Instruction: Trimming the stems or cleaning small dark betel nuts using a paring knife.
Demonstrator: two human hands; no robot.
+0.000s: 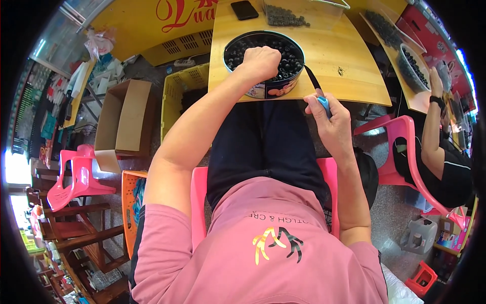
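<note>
A round tin with a dark rim stands at the near edge of the wooden table, full of small, black, round pieces. My left hand reaches into it with fingers curled downward. The fingertips are hidden, and what they hold, if anything, does not show. Just right of the tin, my right hand grips the blue handle of a knife. Its dark blade points up and to the left, near the tin's right side.
On the table lie a black phone and a clear plastic tray of dark pieces. Left of my legs are a yellow crate and a cardboard box. Another person's arm is by a bowl at right.
</note>
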